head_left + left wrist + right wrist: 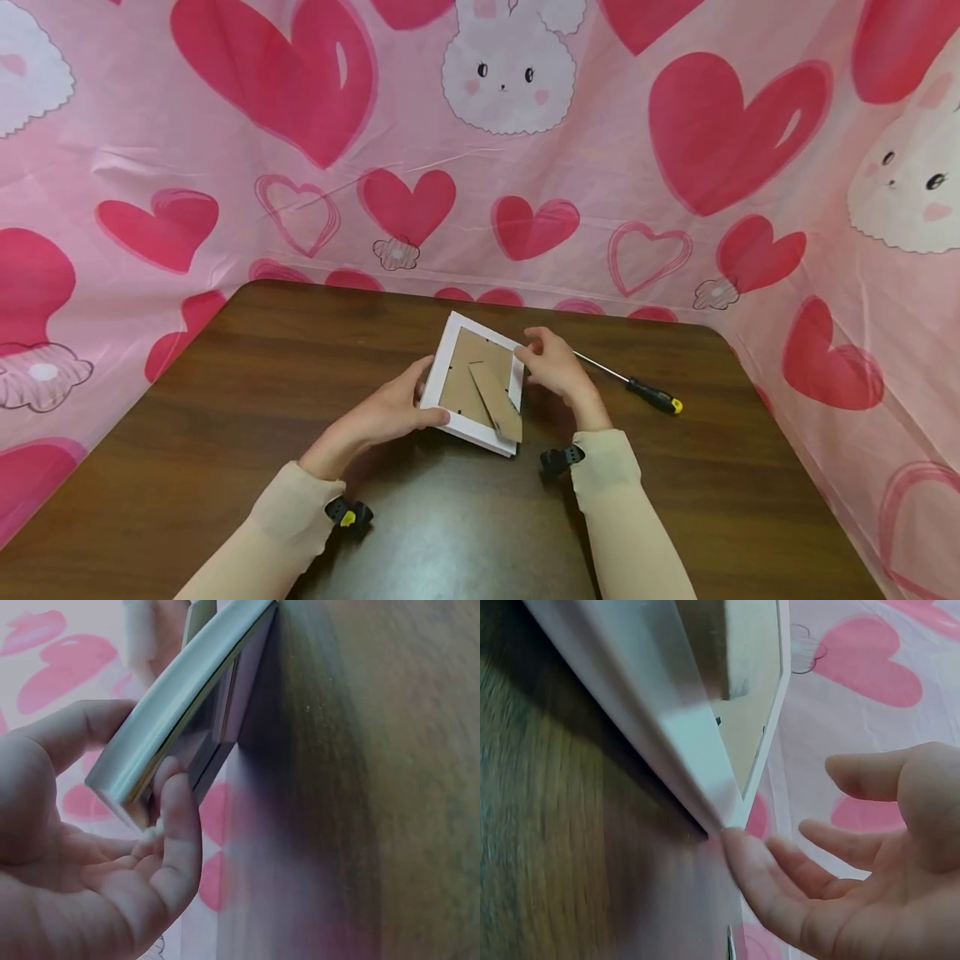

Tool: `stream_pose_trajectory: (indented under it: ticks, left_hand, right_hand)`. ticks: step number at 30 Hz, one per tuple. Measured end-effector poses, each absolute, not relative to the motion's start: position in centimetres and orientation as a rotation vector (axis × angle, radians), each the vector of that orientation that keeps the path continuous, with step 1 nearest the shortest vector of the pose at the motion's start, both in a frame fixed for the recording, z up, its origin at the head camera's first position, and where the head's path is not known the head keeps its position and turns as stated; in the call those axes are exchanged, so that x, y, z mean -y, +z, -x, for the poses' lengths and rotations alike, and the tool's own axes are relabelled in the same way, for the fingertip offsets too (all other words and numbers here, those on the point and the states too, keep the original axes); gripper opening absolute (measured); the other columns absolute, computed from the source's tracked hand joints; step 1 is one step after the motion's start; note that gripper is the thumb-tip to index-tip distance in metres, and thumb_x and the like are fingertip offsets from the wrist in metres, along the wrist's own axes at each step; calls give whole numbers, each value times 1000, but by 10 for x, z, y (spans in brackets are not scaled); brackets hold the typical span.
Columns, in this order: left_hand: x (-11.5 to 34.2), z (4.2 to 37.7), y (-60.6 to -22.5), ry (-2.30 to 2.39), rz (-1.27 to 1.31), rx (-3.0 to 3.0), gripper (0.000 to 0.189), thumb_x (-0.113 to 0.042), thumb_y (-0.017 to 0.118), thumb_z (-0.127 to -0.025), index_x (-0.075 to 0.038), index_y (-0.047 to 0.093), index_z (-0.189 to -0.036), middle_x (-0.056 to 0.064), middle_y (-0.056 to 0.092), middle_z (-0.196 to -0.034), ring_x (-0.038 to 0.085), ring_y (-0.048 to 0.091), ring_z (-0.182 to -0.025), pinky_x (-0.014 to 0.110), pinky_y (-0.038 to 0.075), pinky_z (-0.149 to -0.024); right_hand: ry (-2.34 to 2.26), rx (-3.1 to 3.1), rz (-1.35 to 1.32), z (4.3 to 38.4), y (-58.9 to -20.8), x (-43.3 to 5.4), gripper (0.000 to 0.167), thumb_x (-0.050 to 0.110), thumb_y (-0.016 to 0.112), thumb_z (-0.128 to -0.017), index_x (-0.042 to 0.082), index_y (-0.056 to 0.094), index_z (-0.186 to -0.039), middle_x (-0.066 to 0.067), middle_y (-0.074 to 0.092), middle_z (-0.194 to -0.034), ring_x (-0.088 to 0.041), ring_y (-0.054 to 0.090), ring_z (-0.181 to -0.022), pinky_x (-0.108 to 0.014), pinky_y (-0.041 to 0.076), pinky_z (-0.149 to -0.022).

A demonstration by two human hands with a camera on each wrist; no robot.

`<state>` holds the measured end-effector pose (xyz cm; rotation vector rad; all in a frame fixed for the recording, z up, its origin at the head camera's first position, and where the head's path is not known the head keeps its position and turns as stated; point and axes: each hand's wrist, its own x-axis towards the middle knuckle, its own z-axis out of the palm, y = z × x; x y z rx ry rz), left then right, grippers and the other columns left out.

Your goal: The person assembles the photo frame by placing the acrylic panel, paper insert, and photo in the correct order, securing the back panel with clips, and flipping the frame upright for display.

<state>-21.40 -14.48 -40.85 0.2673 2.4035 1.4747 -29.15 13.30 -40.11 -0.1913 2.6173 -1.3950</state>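
Note:
A white picture frame (480, 432) is tilted above the brown table, its back turned up to the head camera. On its tan backing board (457, 392) a slanted easel leg (495, 404) stands out. My left hand (388, 407) grips the left corner, thumb on the back and, in the left wrist view, fingers curled under the frame's edge (161, 720). At the far right corner is my right hand (557, 365). One fingertip touches the frame's corner (709, 799) in the right wrist view, while the thumb (862, 776) stays apart from it.
A screwdriver (651, 395) with a black and yellow handle lies on the table (300, 358), right of my right hand. Pink cloth (465, 158) with hearts and rabbits hangs behind the table and at both sides.

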Motion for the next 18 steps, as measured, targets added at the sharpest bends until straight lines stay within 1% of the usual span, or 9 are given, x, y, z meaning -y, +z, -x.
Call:
stream_pose_trajectory:
  ticks: [2,4,11,14,18]
  left_hand:
    - [145,214,-407,1470,-261,-2437,101,-19,84,-89,-5,21,-167,18,60,-125,29,62,-110,49,53,-99]
    - [144,214,-406,1466,-266,-2475,101,-20,84,-88,-6,23,-167,18,61,-125,30,62,-111,52,52,-101]
    - [142,214,-402,1473,-319,-2630,94,-17,81,-85,-9,32,-165,16,65,-116,28,63,-103,44,54,-90]
    - [142,213,-400,1486,-350,-2675,92,-16,79,-85,-10,34,-165,16,64,-118,29,62,-103,44,55,-88]
    - [143,213,-398,1484,-394,-2738,88,-14,77,-86,-9,37,-164,16,65,-120,29,63,-103,44,55,-87]
  right_hand:
    - [-1467,-2590,199,292,-401,-132,54,20,61,-108,-1,45,-154,-24,57,-128,-40,68,-105,-51,62,-91]
    - [-1527,-2564,216,292,-400,-130,53,19,60,-108,-2,45,-154,-24,57,-128,-40,65,-109,-52,62,-91]
    - [-1607,-2547,241,293,-401,-126,50,16,60,-107,-1,46,-153,-22,58,-125,-42,65,-113,-51,62,-90]
    - [-1634,-2538,237,293,-401,-125,50,16,60,-107,0,47,-152,-22,57,-124,-43,63,-115,-51,62,-90]
    - [-1667,-2527,238,292,-399,-124,50,16,60,-108,0,46,-153,-22,57,-126,-43,61,-114,-51,62,-90]
